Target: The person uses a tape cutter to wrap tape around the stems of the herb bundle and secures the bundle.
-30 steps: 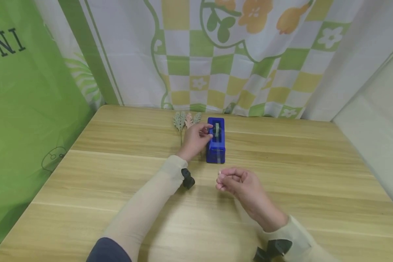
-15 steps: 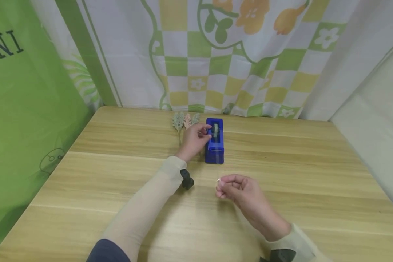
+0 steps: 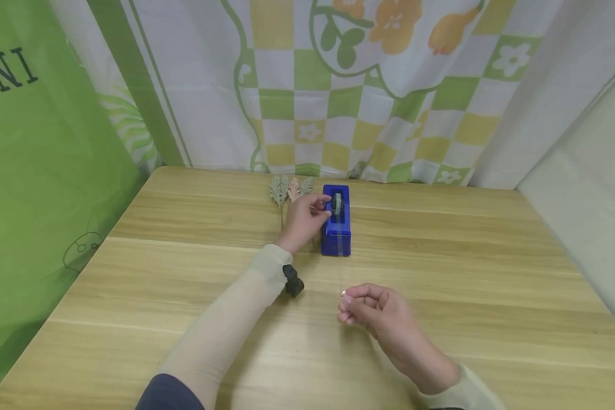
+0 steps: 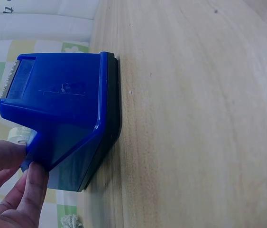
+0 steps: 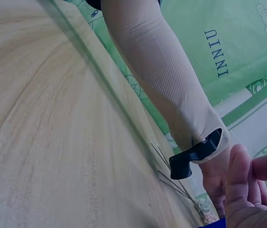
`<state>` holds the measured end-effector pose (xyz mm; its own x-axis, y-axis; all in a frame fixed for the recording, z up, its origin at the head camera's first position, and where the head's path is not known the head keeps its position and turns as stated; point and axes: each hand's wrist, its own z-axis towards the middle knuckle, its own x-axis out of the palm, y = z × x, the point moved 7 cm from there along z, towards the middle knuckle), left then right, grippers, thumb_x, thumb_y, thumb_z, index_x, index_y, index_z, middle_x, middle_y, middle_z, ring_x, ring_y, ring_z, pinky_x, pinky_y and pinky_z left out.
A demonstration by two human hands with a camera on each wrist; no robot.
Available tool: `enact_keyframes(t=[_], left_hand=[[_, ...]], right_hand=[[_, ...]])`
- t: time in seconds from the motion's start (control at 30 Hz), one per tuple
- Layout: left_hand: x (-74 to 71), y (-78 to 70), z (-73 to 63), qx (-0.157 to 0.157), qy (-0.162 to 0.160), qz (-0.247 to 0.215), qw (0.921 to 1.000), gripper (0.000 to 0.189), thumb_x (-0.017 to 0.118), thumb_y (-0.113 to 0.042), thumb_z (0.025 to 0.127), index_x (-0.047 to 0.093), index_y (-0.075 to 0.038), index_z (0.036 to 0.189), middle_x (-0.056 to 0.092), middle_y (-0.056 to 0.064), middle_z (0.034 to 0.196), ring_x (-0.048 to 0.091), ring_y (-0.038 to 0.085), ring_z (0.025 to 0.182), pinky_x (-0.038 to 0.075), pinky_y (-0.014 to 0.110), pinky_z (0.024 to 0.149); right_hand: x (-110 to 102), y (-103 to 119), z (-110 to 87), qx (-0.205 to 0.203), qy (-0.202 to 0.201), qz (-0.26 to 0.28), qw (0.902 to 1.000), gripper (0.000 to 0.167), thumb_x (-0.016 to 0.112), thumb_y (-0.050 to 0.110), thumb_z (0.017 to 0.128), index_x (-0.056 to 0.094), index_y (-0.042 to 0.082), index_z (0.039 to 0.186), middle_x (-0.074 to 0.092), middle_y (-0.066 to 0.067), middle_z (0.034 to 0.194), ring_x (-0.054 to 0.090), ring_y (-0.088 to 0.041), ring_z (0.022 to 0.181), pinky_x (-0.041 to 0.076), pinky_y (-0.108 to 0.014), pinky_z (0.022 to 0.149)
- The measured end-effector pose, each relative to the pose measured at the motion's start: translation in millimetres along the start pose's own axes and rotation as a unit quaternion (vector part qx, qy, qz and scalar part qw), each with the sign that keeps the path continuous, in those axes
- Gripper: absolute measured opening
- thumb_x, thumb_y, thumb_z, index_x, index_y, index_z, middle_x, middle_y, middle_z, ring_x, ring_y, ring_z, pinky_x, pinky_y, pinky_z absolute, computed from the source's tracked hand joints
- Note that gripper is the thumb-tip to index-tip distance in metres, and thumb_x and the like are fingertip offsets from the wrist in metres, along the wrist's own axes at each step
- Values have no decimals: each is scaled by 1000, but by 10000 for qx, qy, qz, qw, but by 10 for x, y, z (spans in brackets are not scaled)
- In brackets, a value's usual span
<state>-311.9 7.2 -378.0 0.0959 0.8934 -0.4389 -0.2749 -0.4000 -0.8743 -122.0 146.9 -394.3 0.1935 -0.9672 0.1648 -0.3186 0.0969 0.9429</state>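
A blue tape dispenser point(image 3: 329, 245) stands upright on the table, its toothed cutter point(image 4: 11, 78) showing in the left wrist view. Inside it sits a pale roll of tape point(image 3: 338, 204). My left hand point(image 3: 303, 219) holds the dispenser's left wall beside the roll, thumb and fingers against the rim. Nearer to me, my right hand point(image 3: 381, 319) pinches the end of the clear tape point(image 3: 344, 294) between thumb and forefinger. A clear strip appears to run from the dispenser's front towards that hand, though it is hard to see against the wood.
Several sprigs of pale green and pink artificial leaves point(image 3: 294, 189) lie left of the dispenser, their stems partly behind my left hand. A patterned curtain point(image 3: 310, 114) hangs along the back edge of the wooden table point(image 3: 466, 273). Green cloth point(image 3: 46, 171) hangs at the left.
My right hand has drawn back towards me with the tape end, away from the dispenser. The left hand and the dispenser have stayed in place.
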Motion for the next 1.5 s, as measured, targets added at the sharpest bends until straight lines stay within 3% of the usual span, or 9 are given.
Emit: enact_keyframes(t=[0.97, 1.17, 1.27, 1.33, 1.43, 1.5], left_hand=[[1, -26, 5, -76, 168, 98, 9998, 32, 69, -7, 100, 69, -3, 132, 70, 19, 117, 72, 32, 109, 61, 37, 97], [-236, -71, 15, -52, 129, 351, 9993, 31, 61, -10, 104, 67, 1, 132, 72, 22, 122, 70, 35, 111, 59, 42, 98], [-425, -77, -25, -182, -5, 666, 9976, 32, 60, -9, 101, 67, 4, 130, 73, 21, 117, 70, 29, 100, 60, 36, 86], [-520, -33, -74, -442, 42, 887, 9951, 33, 60, -9, 100, 66, 6, 129, 73, 17, 97, 66, 22, 78, 56, 29, 66], [-603, 70, -148, -932, 276, 1073, 9895, 16, 60, -9, 100, 65, 6, 99, 56, 5, 69, 46, 12, 53, 39, 23, 47], [-632, 160, -196, -1266, 482, 1148, 9841, 24, 61, -10, 100, 54, -4, 77, 41, -2, 58, 35, 10, 45, 31, 23, 42]], right_hand=[[19, -73, -200, 16, 203, 25, 9998, 17, 67, 5, 99, 62, -4, 112, 76, -2, 95, 74, -10, 85, 62, -23, 84], [35, -47, -199, -63, 288, 97, 9995, 16, 68, 6, 99, 61, -2, 112, 76, 0, 96, 74, -10, 87, 62, -23, 86], [30, -36, -201, -102, 356, 114, 9993, 14, 67, 5, 99, 62, 0, 111, 75, 1, 96, 74, -9, 87, 62, -23, 86], [19, -33, -202, -114, 395, 122, 9991, 12, 67, 5, 99, 62, 2, 110, 75, 2, 96, 74, -9, 88, 62, -23, 86], [4, -33, -201, -172, 475, 172, 9986, 10, 65, 5, 100, 63, 2, 109, 76, 1, 97, 74, -9, 88, 62, -23, 86], [9, -36, -195, -224, 532, 202, 9981, 9, 64, 4, 100, 63, 3, 109, 76, 1, 97, 74, -9, 88, 62, -22, 85]])
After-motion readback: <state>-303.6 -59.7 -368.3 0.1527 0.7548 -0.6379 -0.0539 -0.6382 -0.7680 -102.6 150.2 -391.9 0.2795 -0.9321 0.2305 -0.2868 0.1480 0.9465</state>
